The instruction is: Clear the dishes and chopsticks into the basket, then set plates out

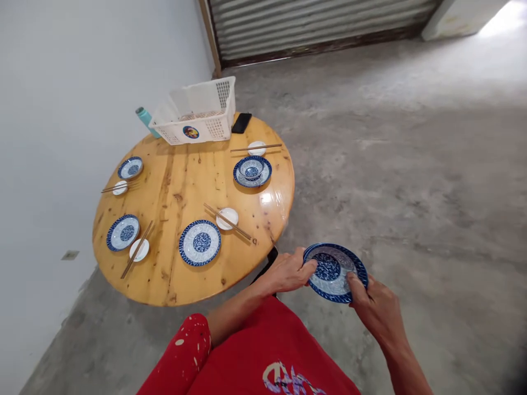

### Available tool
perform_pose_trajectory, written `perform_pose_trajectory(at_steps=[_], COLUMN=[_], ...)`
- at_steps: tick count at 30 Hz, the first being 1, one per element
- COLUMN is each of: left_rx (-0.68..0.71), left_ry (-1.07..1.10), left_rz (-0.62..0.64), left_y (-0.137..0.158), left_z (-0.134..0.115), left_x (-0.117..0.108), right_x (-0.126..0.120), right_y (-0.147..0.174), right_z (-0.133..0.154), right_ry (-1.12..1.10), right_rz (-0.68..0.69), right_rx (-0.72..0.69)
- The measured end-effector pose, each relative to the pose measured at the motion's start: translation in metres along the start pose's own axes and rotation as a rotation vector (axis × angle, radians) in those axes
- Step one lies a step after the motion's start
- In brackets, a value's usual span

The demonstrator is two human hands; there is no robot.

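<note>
Off the table's right edge, my left hand (pixel 294 270) and my right hand (pixel 374 299) hold a blue-and-white plate (pixel 333 282) above the floor. My left thumb presses its left rim and my right thumb lies over its right side; the other fingers are mostly hidden underneath. A second edge shows at its upper left, but I cannot tell how many pieces are stacked. Nearest on the round wooden table (pixel 164 285) lies a similar plate (pixel 201 243), beside a small white dish (pixel 227 218) with chopsticks (pixel 242 232) across it.
More plates (pixel 123 232) with white dishes and chopsticks sit around the table. Toward the back right, a bowl (pixel 251 167) rests on a plate. A white plastic basket (pixel 206 131), a turquoise bottle (pixel 144 116) and a black phone (pixel 241 123) occupy the far side. A wall (pixel 82 82) borders the left.
</note>
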State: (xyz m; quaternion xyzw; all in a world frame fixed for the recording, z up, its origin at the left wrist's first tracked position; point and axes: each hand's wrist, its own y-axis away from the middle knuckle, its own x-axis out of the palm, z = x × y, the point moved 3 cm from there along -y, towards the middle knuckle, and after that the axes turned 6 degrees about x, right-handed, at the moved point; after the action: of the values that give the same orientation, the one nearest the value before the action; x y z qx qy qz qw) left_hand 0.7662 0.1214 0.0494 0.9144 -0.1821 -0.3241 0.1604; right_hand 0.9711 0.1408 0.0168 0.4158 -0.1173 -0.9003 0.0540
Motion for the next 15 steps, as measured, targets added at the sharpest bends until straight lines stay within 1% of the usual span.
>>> perform_pose_trajectory(at_steps=[4,8,12,15], left_rx=[-0.014,-0.106,-0.234,-0.299], left_ry=[0.008,0.042,0.054,0.030], left_rz=[-0.141,-0.296,-0.424,-0.501], left_y=[-0.036,-0.069,-0.099,-0.119], left_z=[0.005,0.016,0.035,0.056], left_x=[-0.043,-0.102,-0.163,-0.199], right_x=[-0.001,0.009,0.034,0.058], right_y=[-0.072,-0.150,-0.221,-0.263], right_z=[0.044,0.105,0.173,0.214], right_ry=[0.013,0.067,0.112,0.142], right_rz=[0.058,0.129,0.204,0.237], right_rx=[-0.094,-0.199,-0.375,-0.459])
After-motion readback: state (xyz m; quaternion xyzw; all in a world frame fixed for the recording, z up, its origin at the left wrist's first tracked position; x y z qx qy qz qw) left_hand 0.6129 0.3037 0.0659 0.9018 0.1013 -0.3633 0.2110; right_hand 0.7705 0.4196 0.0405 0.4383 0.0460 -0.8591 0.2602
